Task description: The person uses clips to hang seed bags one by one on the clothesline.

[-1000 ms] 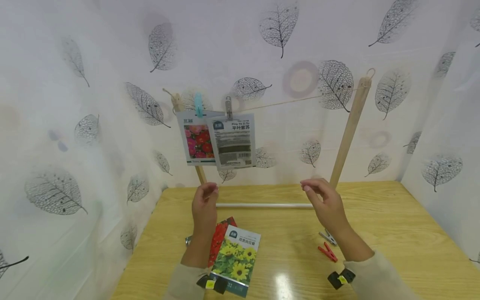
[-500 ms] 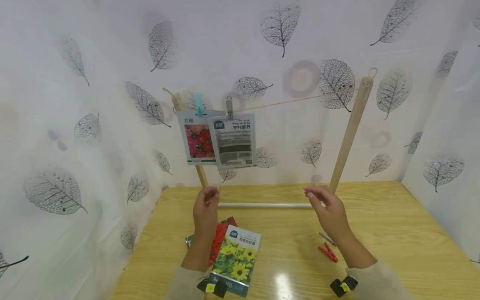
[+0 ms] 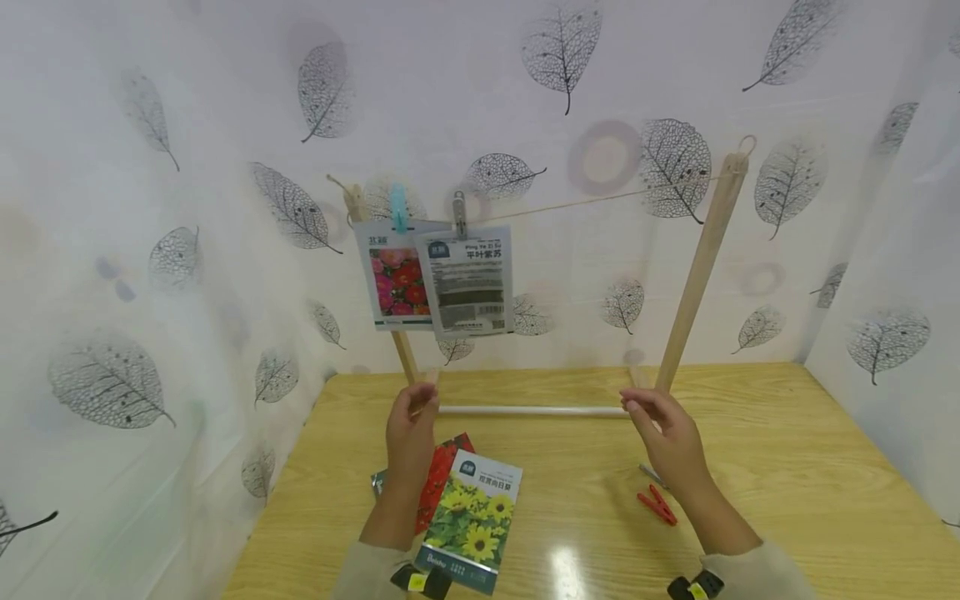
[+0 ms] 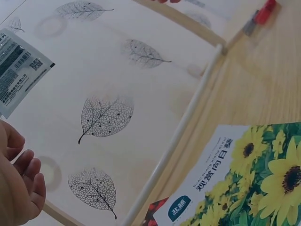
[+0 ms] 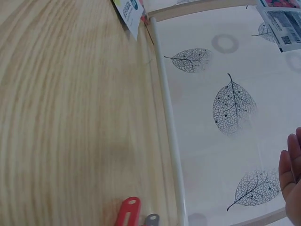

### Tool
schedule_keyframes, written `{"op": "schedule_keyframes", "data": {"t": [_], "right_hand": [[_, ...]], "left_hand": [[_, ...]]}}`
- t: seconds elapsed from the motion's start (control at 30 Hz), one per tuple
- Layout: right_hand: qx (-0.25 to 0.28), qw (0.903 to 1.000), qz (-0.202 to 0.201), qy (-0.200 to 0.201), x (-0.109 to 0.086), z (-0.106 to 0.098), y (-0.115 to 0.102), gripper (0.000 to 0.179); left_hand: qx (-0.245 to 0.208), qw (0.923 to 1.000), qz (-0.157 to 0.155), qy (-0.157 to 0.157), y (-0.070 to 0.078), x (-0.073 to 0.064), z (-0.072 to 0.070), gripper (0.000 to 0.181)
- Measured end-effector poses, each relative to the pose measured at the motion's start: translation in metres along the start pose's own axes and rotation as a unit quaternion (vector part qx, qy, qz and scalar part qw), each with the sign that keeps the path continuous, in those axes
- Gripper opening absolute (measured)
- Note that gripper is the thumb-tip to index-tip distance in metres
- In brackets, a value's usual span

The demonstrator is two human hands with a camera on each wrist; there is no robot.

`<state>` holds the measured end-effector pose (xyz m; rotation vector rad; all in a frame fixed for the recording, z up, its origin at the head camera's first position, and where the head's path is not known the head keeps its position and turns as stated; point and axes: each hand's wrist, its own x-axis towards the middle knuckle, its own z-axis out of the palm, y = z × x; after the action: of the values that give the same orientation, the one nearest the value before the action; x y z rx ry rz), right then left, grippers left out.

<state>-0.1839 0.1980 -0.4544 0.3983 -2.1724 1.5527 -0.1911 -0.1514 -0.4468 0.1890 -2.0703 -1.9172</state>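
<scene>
My left hand [image 3: 411, 437], fingers loosely bent and holding nothing, hovers near the foot of the left wooden post. Opposite it, beside the right post, my right hand [image 3: 675, 446] is also bare, its fingers lightly bent. A yellow-flower seed packet [image 3: 480, 521] lies partly over a red-flower packet [image 3: 441, 483], which my left forearm partly covers. From a string hang a pink-and-red-flower packet [image 3: 397, 283], under a light blue clip [image 3: 398, 208], and a packet with its printed side forward [image 3: 471, 292], under a silver clip [image 3: 460, 215]. These two packets overlap.
The string [image 3: 577, 202] runs between the left post [image 3: 405, 358] and right post [image 3: 697, 275]. A white rod [image 3: 532, 410] joins them low down. A red clip [image 3: 657, 505] and a grey clip [image 3: 654, 476] lie by my right forearm on the wooden table [image 3: 577, 475].
Both hands have come down a little, and the right one has also drifted rightward. More of the grey clip is now covered by the right arm. The hung packets stay in place.
</scene>
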Motion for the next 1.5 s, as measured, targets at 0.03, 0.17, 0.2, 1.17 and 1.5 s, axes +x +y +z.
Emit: {"op": "schedule_keyframes", "data": {"t": [0.03, 0.17, 0.2, 1.17, 1.5], "right_hand": [[0.001, 1.0, 0.006, 0.0, -0.002, 0.0, 0.002, 0.02], [0.015, 0.9996, 0.023, -0.004, -0.007, -0.002, 0.008, 0.021], [0.017, 0.9996, 0.023, -0.004, -0.009, -0.002, 0.009, 0.021], [-0.032, 0.992, 0.102, -0.068, -0.035, -0.015, 0.043, 0.029], [-0.021, 0.9895, 0.121, -0.075, -0.038, -0.02, 0.045, 0.032]], "left_hand": [[0.0, 1.0, -0.001, -0.001, -0.001, 0.0, 0.0, 0.026], [-0.001, 1.0, -0.005, -0.006, -0.004, -0.002, -0.001, 0.026], [-0.001, 1.0, -0.007, -0.006, -0.004, -0.002, -0.001, 0.026], [0.064, 0.9964, -0.055, 0.001, -0.035, -0.007, -0.014, 0.027], [0.061, 0.9974, -0.038, -0.004, -0.041, -0.007, -0.018, 0.033]]}}
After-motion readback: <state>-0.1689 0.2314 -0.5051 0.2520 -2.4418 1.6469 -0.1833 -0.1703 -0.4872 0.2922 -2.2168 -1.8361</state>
